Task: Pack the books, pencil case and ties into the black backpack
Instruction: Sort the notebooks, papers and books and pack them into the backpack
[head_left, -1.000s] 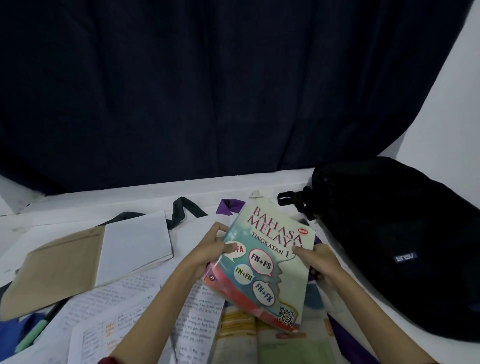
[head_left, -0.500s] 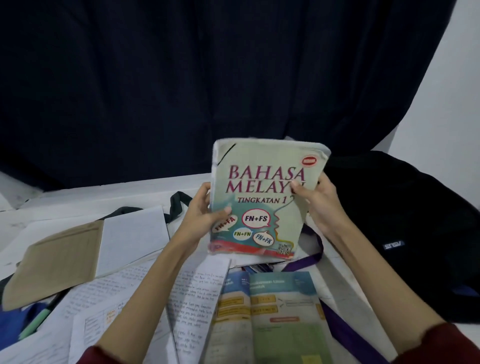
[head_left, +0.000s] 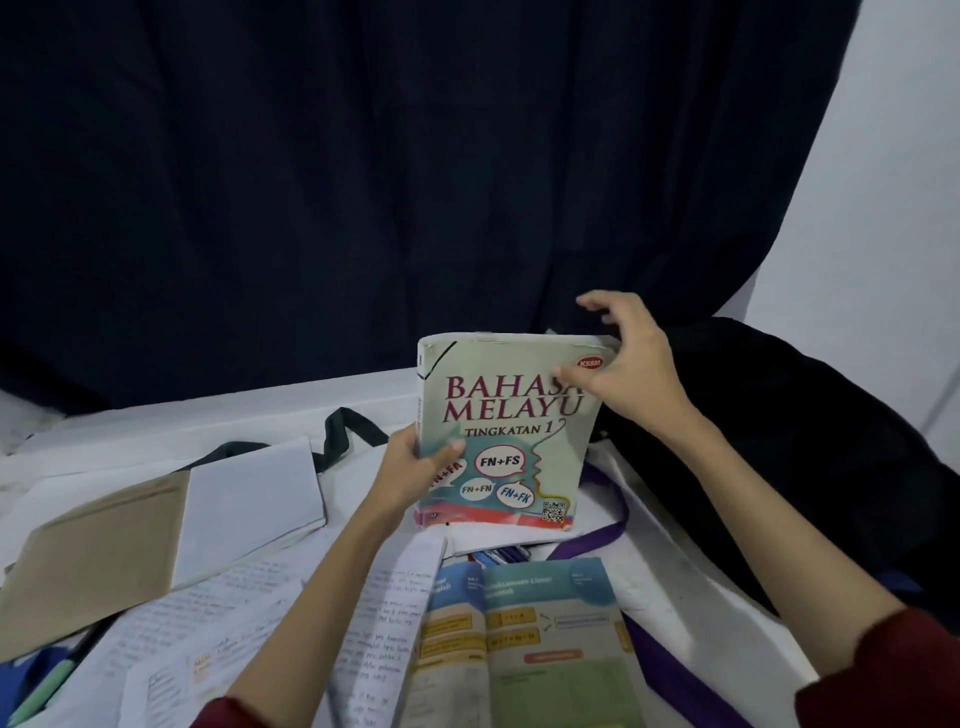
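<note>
A pale green textbook titled "Bahasa Melayu Tingkatan 1" (head_left: 509, 415) stands upright above the table. My left hand (head_left: 415, 467) grips its lower left edge, thumb on the cover. My right hand (head_left: 628, 374) is at its top right corner, thumb touching the cover and fingers spread loosely above the top edge. The black backpack (head_left: 779, 441) lies at the right, just behind that hand. A purple tie (head_left: 597, 535) runs under the book toward the front right. A dark green tie (head_left: 343, 431) lies behind the notebooks.
An open colourful textbook (head_left: 545, 634) lies in front of me. Handwritten sheets (head_left: 234, 613) and a brown-covered notebook (head_left: 104, 545) cover the left of the white table. Blue pens (head_left: 498, 555) show under the held book. A dark curtain (head_left: 363, 182) hangs behind.
The book went from lying tilted in both hands to standing upright. My right hand slid up to its top right corner and loosened its fingers.
</note>
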